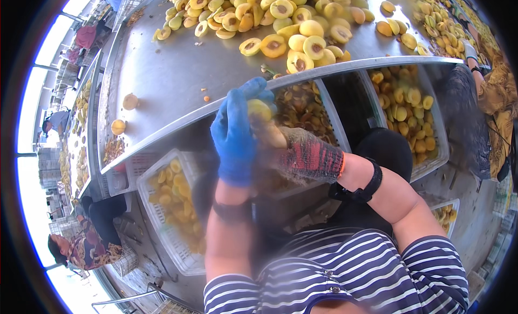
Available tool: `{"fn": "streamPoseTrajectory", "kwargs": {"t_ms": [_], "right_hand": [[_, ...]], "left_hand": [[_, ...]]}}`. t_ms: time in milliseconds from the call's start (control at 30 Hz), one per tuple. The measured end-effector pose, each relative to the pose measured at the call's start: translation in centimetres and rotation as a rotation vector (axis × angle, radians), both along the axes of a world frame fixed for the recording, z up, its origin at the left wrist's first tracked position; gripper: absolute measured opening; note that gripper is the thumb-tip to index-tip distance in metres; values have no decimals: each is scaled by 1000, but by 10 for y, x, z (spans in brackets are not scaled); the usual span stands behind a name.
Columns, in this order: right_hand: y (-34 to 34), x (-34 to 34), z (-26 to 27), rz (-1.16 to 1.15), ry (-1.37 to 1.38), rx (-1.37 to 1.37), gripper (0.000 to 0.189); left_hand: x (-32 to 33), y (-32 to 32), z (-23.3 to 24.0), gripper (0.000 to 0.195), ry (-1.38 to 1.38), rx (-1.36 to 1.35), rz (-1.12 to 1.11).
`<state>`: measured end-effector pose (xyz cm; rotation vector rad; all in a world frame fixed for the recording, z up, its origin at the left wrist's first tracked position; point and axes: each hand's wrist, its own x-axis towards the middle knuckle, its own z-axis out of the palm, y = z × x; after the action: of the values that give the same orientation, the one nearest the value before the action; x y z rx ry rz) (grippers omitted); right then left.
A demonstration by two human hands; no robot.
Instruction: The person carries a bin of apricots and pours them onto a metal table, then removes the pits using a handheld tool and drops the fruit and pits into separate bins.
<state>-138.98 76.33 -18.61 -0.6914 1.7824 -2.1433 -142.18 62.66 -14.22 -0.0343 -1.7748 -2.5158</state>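
Observation:
My left hand (pixel 238 131), in a blue glove, grips a yellow-green fruit (pixel 259 109), probably an apricot or peach, just in front of the metal table's edge. Close against it on the right is my right hand (pixel 305 154), in a worn red and black knit glove, shut around a pale, blurred object (pixel 275 136) that may be a tool's handle. Its far end is hidden at the fruit. Beyond both hands, halved fruits (pixel 299 42) with brown stone hollows lie piled on the metal table (pixel 174 71).
Below the table edge stand a crate of brown scraps (pixel 332 119) and white crates of fruit (pixel 443 148) (pixel 184 253). Two whole-looking round fruits (pixel 118 127) lie at the table's left. Seated co-workers (pixel 87 245) (pixel 495 91) are at both sides.

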Motion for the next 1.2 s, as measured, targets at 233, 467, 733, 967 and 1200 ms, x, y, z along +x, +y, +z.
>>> {"fn": "streamPoseTrajectory", "kwargs": {"t_ms": [233, 467, 733, 967, 1200], "right_hand": [[9, 3, 13, 93, -103, 99, 33], [9, 3, 7, 64, 107, 156, 33], [-7, 1, -19, 71, 133, 255, 37], [-16, 3, -25, -8, -523, -217, 37], [-30, 0, -51, -13, 418, 333, 32]], "left_hand": [[2, 3, 5, 43, -62, -305, -57], [2, -3, 1, 34, 187, -671, 0], [5, -8, -3, 31, 686, -1090, 112], [7, -12, -5, 34, -59, -328, -44], [8, -21, -10, 18, 320, -726, -15]]}}
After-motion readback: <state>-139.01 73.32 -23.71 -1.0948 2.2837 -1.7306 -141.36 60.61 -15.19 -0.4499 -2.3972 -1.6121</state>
